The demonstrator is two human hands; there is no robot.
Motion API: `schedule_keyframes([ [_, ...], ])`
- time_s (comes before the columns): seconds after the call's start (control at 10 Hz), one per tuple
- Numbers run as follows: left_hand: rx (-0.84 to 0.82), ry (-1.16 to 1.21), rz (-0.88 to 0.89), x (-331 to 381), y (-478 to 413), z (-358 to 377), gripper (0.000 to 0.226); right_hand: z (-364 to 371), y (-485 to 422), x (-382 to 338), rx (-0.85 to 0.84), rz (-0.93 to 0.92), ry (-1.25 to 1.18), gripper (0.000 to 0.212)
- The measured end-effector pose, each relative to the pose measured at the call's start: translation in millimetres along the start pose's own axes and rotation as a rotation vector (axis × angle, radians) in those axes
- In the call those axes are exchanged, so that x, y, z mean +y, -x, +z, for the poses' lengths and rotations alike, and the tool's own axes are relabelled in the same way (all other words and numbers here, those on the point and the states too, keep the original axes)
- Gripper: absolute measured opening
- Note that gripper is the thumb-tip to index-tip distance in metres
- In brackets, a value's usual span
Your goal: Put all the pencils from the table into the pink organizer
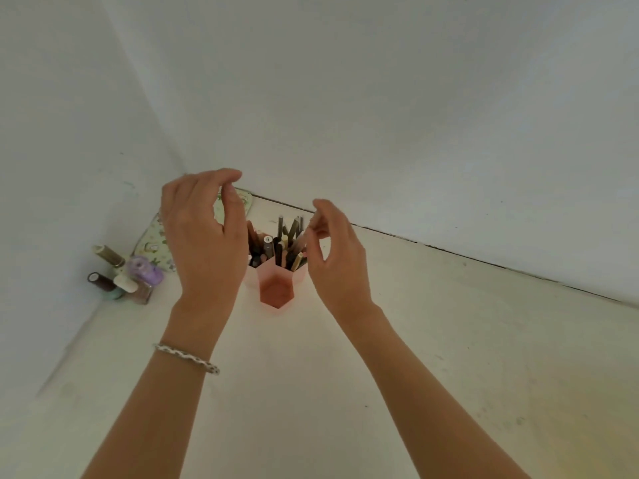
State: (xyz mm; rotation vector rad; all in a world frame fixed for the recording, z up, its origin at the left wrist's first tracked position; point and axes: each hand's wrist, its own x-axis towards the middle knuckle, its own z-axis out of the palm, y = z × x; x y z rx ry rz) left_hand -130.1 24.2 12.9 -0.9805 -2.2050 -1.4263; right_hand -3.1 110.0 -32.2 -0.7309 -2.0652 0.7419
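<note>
The pink organizer (276, 288) stands on the white table near the back wall, made of hexagonal compartments. Several pencils (288, 242) stand upright in its rear compartments; the front compartment looks empty. My left hand (204, 243) hovers over the organizer's left side, fingers curved and apart, holding nothing, and it hides part of the left compartment. My right hand (337, 257) is at the organizer's right side, its thumb and fingertips touching the tops of the pencils there. I cannot tell if it pinches one.
Several nail polish bottles (124, 276) stand in the left corner by the wall. A patterned pouch (155, 243) lies behind them. The white walls meet the table (449, 340) just behind the organizer.
</note>
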Motion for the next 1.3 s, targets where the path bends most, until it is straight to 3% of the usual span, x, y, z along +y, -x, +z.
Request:
schedule_keyframes([
  [0.1, -0.040, 0.011, -0.071, 0.8, 5.1, -2.5, 0.026, 3.8, 9.5, 4.3, -0.009, -0.089, 0.188, 0.018],
  [0.2, -0.088, 0.016, -0.118, 0.9, 7.0, -7.5, 0.027, -0.7, 18.5, 2.9, -0.040, -0.042, 0.175, 0.032],
  [0.3, -0.287, 0.029, -0.228, -16.6, -0.8, -15.5, 0.047, -13.1, 27.0, 8.9, 0.058, 0.277, -0.008, 0.065],
  [0.4, -0.699, -0.037, -0.427, -28.9, 0.0, -14.0, 0.089, -6.4, 40.8, 13.7, -0.306, 0.680, -0.068, 0.107],
  [0.5, -0.800, -0.047, -0.510, -29.1, 20.7, 3.3, 0.097, 25.2, 57.3, 12.4, -0.558, 0.687, -0.047, 0.119],
  [0.6, -0.685, -0.041, -0.541, -35.4, 25.8, 18.8, 0.064, 50.3, 56.0, 21.7, -0.497, 0.598, -0.152, 0.066],
  [0.7, -0.649, -0.018, -0.561, -44.5, 6.0, 32.7, 0.066, 62.9, 36.8, 29.7, -0.437, 0.609, -0.132, 0.057],
  [0.9, -0.647, -0.025, -0.492, -55.2, -31.4, 59.5, 0.045, 82.5, -1.4, 36.7, -0.429, 0.670, -0.008, 0.059],
  [1.1, -0.672, -0.002, -0.485, -61.8, -40.8, 65.3, 0.043, 90.9, -2.3, 41.8, -0.412, 0.703, 0.032, 0.057],
  [1.2, -0.715, -0.012, -0.508, -54.5, -43.2, 64.3, 0.048, 89.0, -8.4, 33.5, -0.449, 0.730, 0.074, 0.065],
  [1.3, -0.681, 0.123, -0.551, -48.7, -39.3, 46.9, 0.099, 81.8, -2.6, 30.5, -0.439, 0.823, 0.060, 0.118],
])
